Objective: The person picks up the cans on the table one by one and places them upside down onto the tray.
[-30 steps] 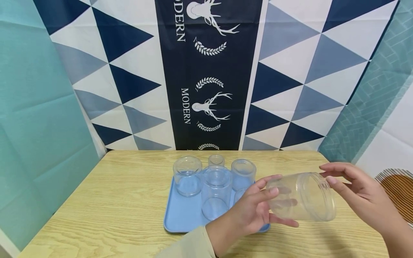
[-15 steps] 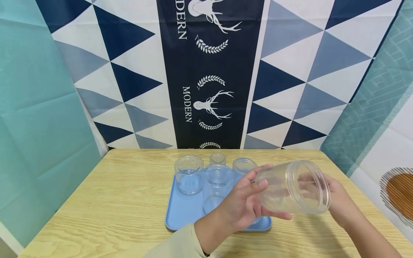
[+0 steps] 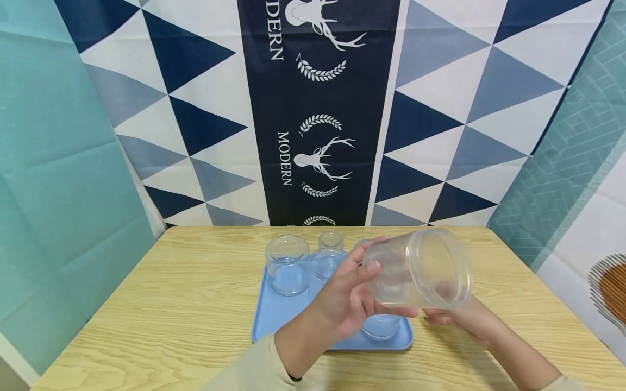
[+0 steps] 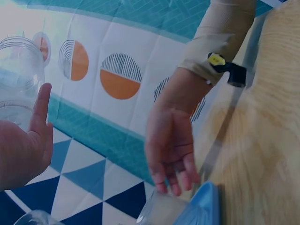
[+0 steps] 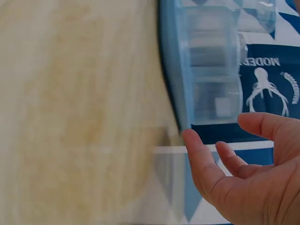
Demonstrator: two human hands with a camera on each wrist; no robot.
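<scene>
In the head view my left hand (image 3: 344, 296) grips a large clear jar (image 3: 393, 271) near its base, thumb and fingers spread round it. The jar lies tilted in the air, with its wide mouth to the right. My right hand (image 3: 467, 320) is low behind the jar's mouth, partly seen through it, by the right side of a blue tray (image 3: 281, 323). The right wrist view has the right hand (image 5: 253, 173) with loosely bent fingers holding nothing, fingertips close to clear jars (image 5: 215, 101) on the tray.
Several clear jars stand on the tray: a wide one (image 3: 287, 266) at left, a small one (image 3: 331, 239) at back, a tall one (image 3: 325, 260) in the middle and another (image 3: 381, 327) front right. The wooden table (image 3: 161, 304) meets a patterned cloth (image 3: 318, 163) behind.
The left hand has carried the jar leftward and up, its mouth turning more toward the camera. The right hand has left the jar's rim and moved left and down toward the tray.
</scene>
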